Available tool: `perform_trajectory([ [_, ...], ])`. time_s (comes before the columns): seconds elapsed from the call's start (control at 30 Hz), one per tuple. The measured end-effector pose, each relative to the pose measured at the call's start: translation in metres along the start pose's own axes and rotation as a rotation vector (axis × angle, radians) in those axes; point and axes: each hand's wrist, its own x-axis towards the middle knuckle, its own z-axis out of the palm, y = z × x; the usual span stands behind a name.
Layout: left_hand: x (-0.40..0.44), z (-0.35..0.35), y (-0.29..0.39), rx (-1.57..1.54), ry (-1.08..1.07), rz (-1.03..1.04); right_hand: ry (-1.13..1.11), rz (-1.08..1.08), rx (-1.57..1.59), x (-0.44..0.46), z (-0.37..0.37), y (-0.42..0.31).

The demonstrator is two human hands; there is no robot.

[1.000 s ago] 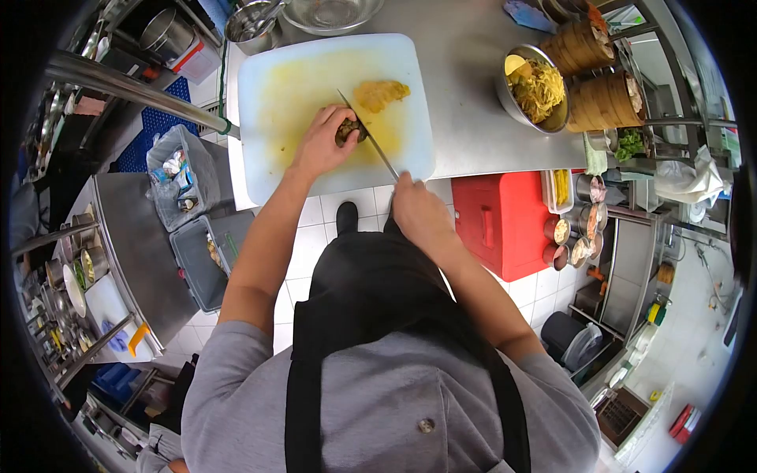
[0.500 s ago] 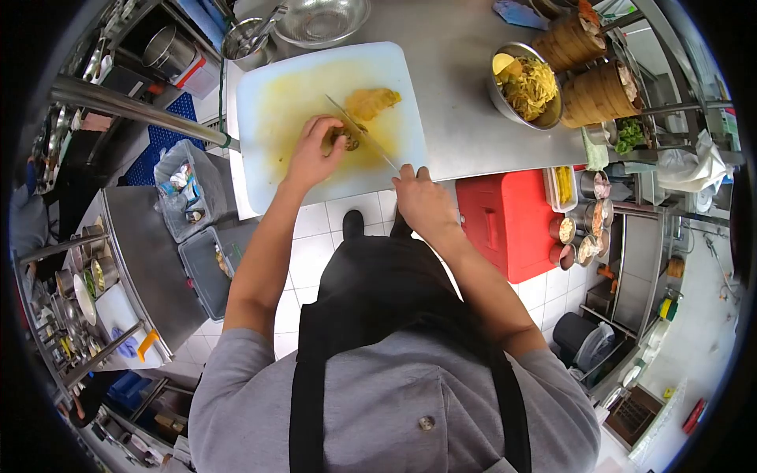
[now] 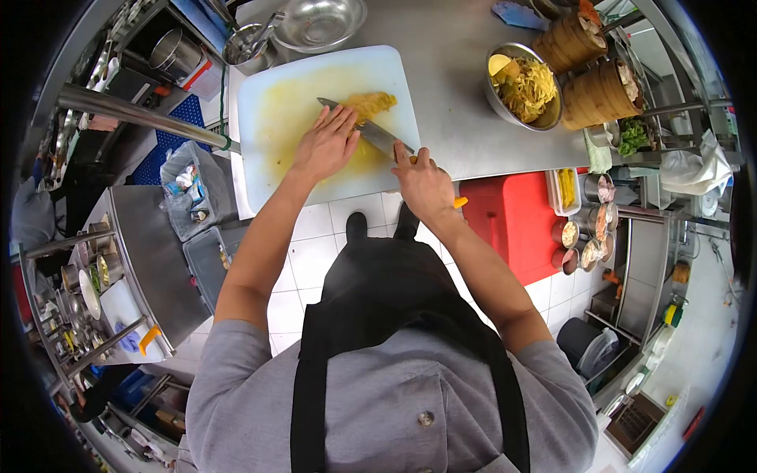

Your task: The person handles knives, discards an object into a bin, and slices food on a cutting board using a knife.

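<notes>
On the yellow-stained white cutting board (image 3: 256, 110), my left hand (image 3: 325, 148) lies flat with its fingers stretched out over the blade near its tip. My right hand (image 3: 426, 185) grips the handle of a kitchen knife (image 3: 380, 140); an orange handle end sticks out behind my palm. The blade's broad side faces up, slanting across the board. Just beyond it sits a mound of sliced yellow food (image 3: 374, 104), its kind unclear. Whatever is under the blade and my left palm is hidden.
Right of the board stands a steel bowl (image 3: 499, 102) of yellow shreds, beside bamboo steamers (image 3: 599, 96). A strainer bowl (image 3: 319, 27) and a small pot with utensils (image 3: 248, 47) sit behind the board. A red container (image 3: 505, 229) is below the counter's front edge.
My left hand has gone from curled around a small brownish piece to flat and stretched out. The knife has turned from edge-down to showing its broad side, and the piece is now hidden.
</notes>
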Motion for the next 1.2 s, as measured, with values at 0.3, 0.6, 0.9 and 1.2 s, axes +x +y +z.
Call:
perform_trajectory([
  [0.3,0.012,-0.008,-0.001,-0.028,-0.199,-0.033,-0.137,0.069,0.13,-0.015,-0.022,-0.02],
  [0.6,-0.036,-0.017,-0.018,-0.63,0.314,-0.364,-0.123,0.112,0.292,-0.029,-0.035,-0.025],
  [0.9,-0.037,0.002,-0.009,-0.647,0.231,-0.259,-0.214,0.133,0.251,-0.031,-0.04,-0.046],
  [1.2,-0.027,-0.003,-0.023,-0.552,0.123,-0.121,-0.235,0.124,0.198,-0.05,-0.052,-0.058],
])
